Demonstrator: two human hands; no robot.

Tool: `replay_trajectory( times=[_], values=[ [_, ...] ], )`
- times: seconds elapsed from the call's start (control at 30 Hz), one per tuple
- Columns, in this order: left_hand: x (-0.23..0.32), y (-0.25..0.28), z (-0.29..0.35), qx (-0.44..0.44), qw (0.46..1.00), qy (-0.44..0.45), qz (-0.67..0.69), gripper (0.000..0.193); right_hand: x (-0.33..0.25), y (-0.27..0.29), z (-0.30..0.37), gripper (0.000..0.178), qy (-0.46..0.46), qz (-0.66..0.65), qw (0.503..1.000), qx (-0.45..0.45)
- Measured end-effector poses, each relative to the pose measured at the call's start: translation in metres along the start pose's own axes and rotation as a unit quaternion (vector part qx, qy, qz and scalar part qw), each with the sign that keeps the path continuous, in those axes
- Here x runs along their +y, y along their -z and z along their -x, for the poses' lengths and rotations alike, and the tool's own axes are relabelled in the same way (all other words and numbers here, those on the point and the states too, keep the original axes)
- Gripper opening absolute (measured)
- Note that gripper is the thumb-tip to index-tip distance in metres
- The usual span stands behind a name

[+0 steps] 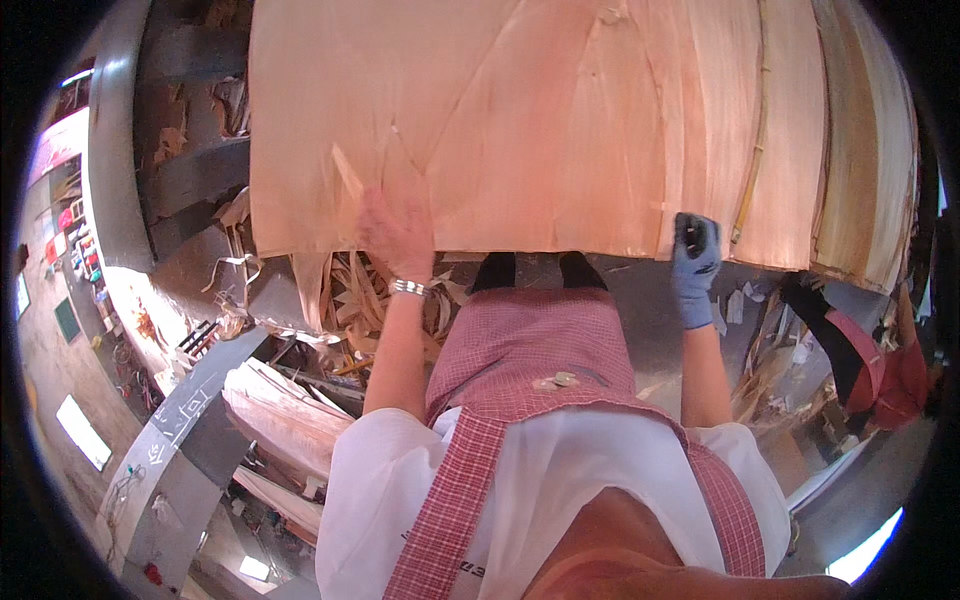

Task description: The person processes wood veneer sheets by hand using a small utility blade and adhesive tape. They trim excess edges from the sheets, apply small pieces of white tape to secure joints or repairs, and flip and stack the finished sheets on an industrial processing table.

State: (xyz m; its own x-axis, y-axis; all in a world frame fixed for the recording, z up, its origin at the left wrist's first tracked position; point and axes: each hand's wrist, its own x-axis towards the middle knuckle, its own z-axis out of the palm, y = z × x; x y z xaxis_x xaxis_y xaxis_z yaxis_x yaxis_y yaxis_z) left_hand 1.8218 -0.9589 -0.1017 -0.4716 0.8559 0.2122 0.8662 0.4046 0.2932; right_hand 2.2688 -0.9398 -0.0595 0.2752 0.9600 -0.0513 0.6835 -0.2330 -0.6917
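Observation:
A broad, thin sheet of pale wood veneer (540, 130) lies in front of me, with long cracks running through it. Over its near left part is my left hand (395, 232), bare, slightly blurred and with a bracelet at the wrist. Its fingers are closed on a narrow veneer strip (347, 170) that points up and left. At the sheet's near edge, toward the right, my right hand (695, 255) wears a grey-blue glove with dark fingers. Those fingers are curled into a fist, and what they hold, if anything, is hidden.
More veneer sheets (865, 150) overlap at the right, beside a yellow tape-like strip (755, 130). Veneer scraps (355, 295) are heaped below the near edge. A grey metal frame (190, 420) and bundled veneer (285, 415) stand at the left. Another person in red (890, 375) is at the far right.

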Motion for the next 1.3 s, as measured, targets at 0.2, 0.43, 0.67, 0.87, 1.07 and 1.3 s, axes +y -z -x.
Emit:
replay_trajectory(
  times=[0.2, 0.43, 0.67, 0.87, 1.07, 1.3],
  values=[
    [-0.051, 0.03, -0.061, -0.114, 0.972, 0.181, -0.096, 0.058, -0.103, -0.078, 0.045, 0.017, 0.113, -0.042, 0.982, -0.144],
    [-0.072, 0.071, -0.031, -0.063, 0.782, 0.333, 0.523, 0.015, -0.158, -0.145, 0.076, 0.021, 0.114, -0.102, 0.948, -0.28],
    [-0.085, 0.105, -0.006, -0.156, 0.731, 0.341, 0.571, 0.018, -0.259, -0.251, 0.087, 0.039, 0.116, -0.292, 0.873, -0.374],
    [-0.082, 0.106, -0.02, -0.151, 0.784, 0.305, 0.519, 0.026, -0.257, -0.317, 0.081, 0.032, 0.164, -0.181, 0.877, -0.413],
    [-0.106, 0.053, -0.024, -0.247, 0.948, 0.033, 0.199, 0.035, -0.24, -0.316, 0.089, 0.029, -0.088, -0.292, 0.801, -0.515],
    [-0.097, 0.041, -0.02, -0.223, 0.967, -0.032, 0.117, 0.047, -0.208, -0.29, 0.095, 0.03, -0.182, -0.282, 0.742, -0.58]
  ],
)
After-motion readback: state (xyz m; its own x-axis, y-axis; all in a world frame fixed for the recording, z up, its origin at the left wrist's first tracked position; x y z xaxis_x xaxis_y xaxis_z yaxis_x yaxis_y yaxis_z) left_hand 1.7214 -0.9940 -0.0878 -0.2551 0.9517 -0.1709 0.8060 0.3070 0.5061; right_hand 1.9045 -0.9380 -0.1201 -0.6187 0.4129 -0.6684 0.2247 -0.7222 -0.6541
